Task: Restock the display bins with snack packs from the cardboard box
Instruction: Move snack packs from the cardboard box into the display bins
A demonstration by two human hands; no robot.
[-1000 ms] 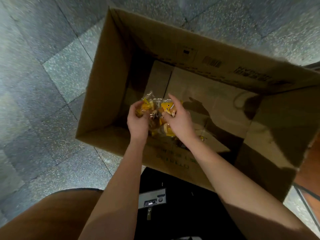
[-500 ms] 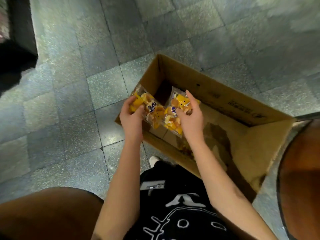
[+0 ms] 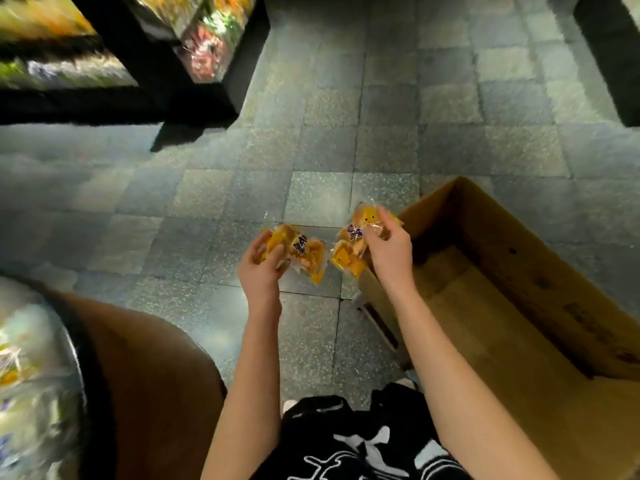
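My left hand (image 3: 263, 268) grips a clear snack pack (image 3: 304, 254) of yellow pieces with a purple label, held above the floor tiles. My right hand (image 3: 389, 251) grips a second snack pack (image 3: 353, 244) of the same kind, just left of the cardboard box's near-left corner. The open cardboard box (image 3: 512, 258) stands on the floor at the right; the part of its bottom that shows is bare cardboard. Both packs hang outside the box, a short gap between them.
Black display shelves (image 3: 194, 50) with blurred colourful packs stand at the upper left. A round brown bin rim (image 3: 145, 375) with blurred packs inside sits at the lower left. Grey tiled floor (image 3: 346, 116) lies between. A dark fixture (image 3: 609, 53) is at the upper right.
Both hands lifted the snack packs out of the box and carried them left. The view swung up and left, bringing the shelves and the brown bin into sight.
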